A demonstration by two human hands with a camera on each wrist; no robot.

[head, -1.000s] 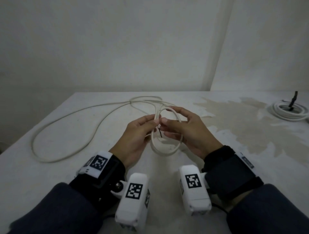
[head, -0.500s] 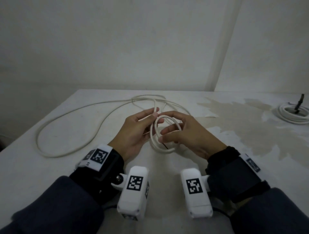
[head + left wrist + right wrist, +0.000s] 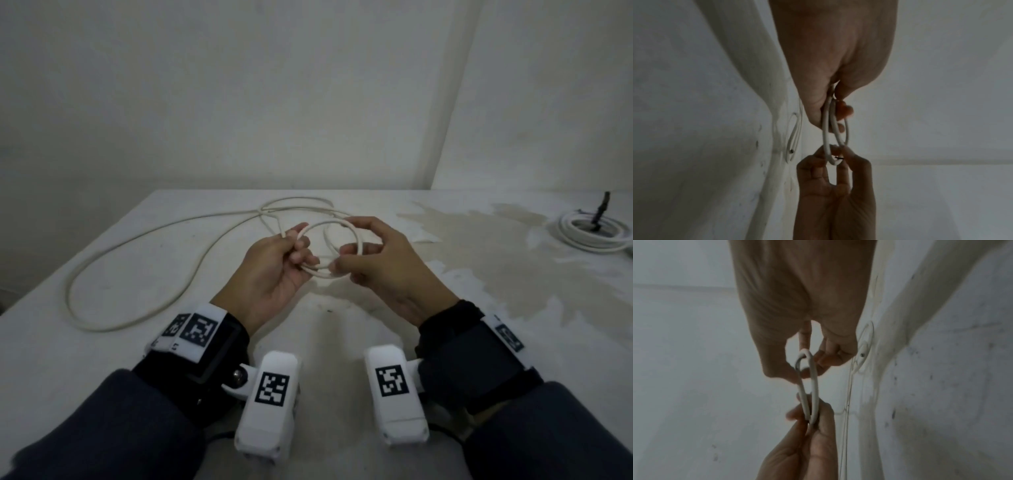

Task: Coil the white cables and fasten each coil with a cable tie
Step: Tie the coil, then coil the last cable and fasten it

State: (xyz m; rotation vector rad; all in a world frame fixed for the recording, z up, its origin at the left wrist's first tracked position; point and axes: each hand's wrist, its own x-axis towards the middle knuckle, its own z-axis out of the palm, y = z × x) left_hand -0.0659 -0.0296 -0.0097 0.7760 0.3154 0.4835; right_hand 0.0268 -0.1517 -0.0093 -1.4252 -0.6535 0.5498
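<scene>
A small coil (image 3: 330,228) of white cable is held above the table between both hands. My left hand (image 3: 291,248) pinches the coil's left side with thumb and fingers (image 3: 829,112). My right hand (image 3: 356,253) pinches its right side (image 3: 807,363). The rest of the white cable (image 3: 144,240) trails from the left hand across the table in a large loose loop to the left. A short dark wire end (image 3: 839,157) shows at the coil by the right hand's fingers.
A second white cable coil (image 3: 594,234) lies at the table's far right with a dark upright piece (image 3: 603,207) in its middle. A brownish stain (image 3: 496,246) covers the right half of the white table (image 3: 102,359). Walls stand close behind.
The hands have lifted and spread the coil, which now has a wider round loop. The left hand has drawn more cable in; the loose loop on the table has shortened slightly.
</scene>
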